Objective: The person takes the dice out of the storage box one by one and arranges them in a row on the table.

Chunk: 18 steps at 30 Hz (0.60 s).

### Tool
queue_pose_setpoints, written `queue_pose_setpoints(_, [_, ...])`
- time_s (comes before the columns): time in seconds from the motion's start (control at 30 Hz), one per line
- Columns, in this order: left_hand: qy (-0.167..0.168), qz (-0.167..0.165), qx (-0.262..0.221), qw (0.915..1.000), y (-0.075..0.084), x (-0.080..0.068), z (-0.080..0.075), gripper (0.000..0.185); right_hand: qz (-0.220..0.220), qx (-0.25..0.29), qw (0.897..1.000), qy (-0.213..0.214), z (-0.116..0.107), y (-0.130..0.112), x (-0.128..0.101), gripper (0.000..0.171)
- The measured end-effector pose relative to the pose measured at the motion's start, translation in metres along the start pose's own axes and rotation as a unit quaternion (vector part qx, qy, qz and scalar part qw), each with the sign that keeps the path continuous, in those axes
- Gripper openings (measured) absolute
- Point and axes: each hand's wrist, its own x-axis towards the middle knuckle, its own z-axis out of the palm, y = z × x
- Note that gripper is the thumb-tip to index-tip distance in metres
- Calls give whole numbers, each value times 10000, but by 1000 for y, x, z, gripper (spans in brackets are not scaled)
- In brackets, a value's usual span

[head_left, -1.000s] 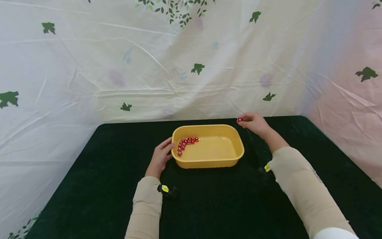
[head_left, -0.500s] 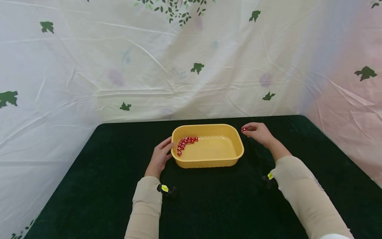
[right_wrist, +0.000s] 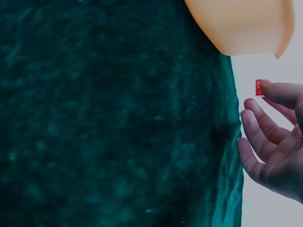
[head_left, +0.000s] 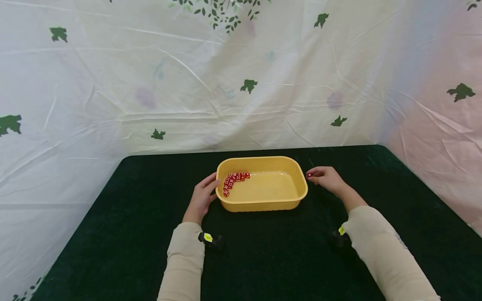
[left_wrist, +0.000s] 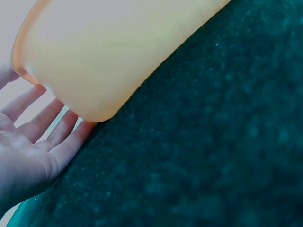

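Note:
A yellow plastic tub [head_left: 262,206] stands on the dark green cloth. Along its left and back-left inside lie several red dice [head_left: 230,181] in a curved line. My left hand [head_left: 201,198] holds the tub's left end, thumb at the rim and fingers against the outer wall; the left wrist view shows those fingers [left_wrist: 61,127] spread along the wall. Just right of the tub's right rim, my right hand [head_left: 329,180] pinches a red die [right_wrist: 259,88] between thumb and index finger. In the right wrist view its other fingers are loosely bent below the die.
The green cloth [head_left: 263,259] covers a table with rounded back corners. Behind it hangs a pale curtain [head_left: 188,83] with green leaf prints. Each wrist carries a small black camera, the left one [head_left: 212,241] beside the beige sleeve.
My right hand has come toward me and slightly right with the die, from behind the tub's back-right corner to beside its right rim. The left hand and tub stay put.

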Motion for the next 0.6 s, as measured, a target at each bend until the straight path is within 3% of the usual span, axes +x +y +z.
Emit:
queue_pose_setpoints(0.27, [-28,7,-54,10000,0,0,0,36,40,-264,9995,-178,6,10,-1,30])
queue_pose_setpoints(0.6, [-17,33,-23,10000,0,0,0,35,34,-204,9995,-226,10,19,0,30])
